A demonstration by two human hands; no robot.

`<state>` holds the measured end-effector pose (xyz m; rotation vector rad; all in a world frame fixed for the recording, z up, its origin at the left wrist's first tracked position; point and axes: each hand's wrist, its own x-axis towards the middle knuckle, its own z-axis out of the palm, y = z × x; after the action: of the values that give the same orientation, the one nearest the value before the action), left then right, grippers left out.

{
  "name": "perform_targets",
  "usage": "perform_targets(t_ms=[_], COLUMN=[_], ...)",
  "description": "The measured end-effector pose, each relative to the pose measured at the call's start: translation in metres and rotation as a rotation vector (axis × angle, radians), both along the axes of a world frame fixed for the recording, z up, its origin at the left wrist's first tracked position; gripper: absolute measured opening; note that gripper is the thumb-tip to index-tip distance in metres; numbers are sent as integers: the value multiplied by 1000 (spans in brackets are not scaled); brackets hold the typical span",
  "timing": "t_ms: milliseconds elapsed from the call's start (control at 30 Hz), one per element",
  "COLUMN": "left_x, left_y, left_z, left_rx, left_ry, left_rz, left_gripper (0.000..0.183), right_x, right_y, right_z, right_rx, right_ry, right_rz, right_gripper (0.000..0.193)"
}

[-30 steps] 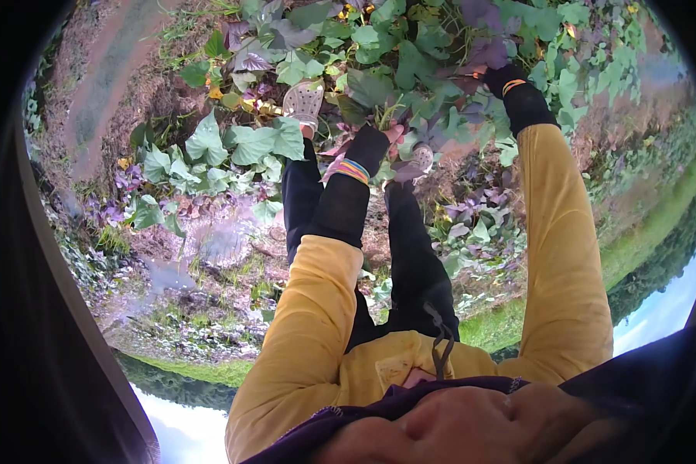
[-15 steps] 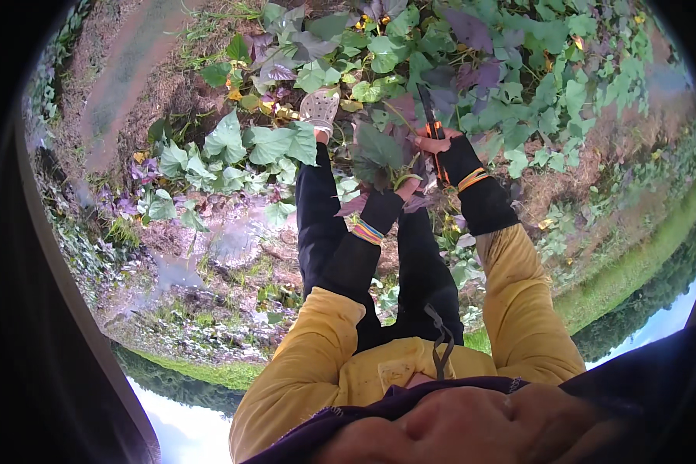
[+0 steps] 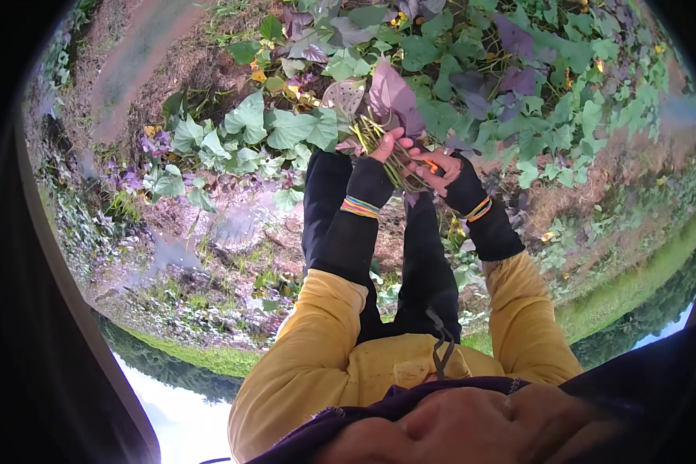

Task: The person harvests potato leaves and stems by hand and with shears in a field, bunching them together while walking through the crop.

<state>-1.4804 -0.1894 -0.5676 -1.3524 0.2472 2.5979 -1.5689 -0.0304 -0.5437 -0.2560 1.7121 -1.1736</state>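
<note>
My left hand [image 3: 382,148] is closed around a bunch of leafy vine stems [image 3: 398,162], held over the space between my knees. The cut stem ends and thin stalks show green and brown, and a large purple leaf [image 3: 393,94] stands up from the bunch. Close beside it on the right, my right hand [image 3: 442,168] is curled on an orange-and-black cutting tool, like shears. Only a bit of its orange handle [image 3: 433,165] shows; the blades are hidden. The right fingertips meet the stems. Both wrists wear black cuffs with coloured bands.
Green and purple heart-shaped vine leaves [image 3: 549,116] spread ahead and to the right. A green leafy clump [image 3: 278,127] grows left of my legs. My pale, holed clog [image 3: 343,97] is planted among the leaves. Bare brown soil with dry litter [image 3: 143,100] lies at the far left.
My left hand has lifted and turned the bunch, so stems and a purple leaf now face up. The right hand has come in against the stems, its tool now mostly hidden.
</note>
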Motion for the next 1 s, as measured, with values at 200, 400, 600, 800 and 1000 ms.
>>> perform_targets(t_ms=[200, 400, 600, 800, 1000], left_x=[9, -36, -17, -17, -27], left_y=[-6, -17, -62, -60, -75], left_z=[-14, 45, -14, -32, -26], left_rx=[180, 390, 370, 214, 93], left_ry=[111, 293, 82, -192, -288], left_rz=[23, 200, 446, 378, 256], left_gripper=[30, 36, 39, 28, 21], right_x=[-17, -40, -141, -285, -190], right_y=[-32, -76, -138, -225, -185], right_z=[12, 7, -118, -106, -41], right_rx=[66, -60, 152, 17, 161], right_ry=[13, -705, 341, 711, 371], right_rz=[-26, -307, -403, -331, -239], right_gripper=[19, 31, 25, 31, 24])
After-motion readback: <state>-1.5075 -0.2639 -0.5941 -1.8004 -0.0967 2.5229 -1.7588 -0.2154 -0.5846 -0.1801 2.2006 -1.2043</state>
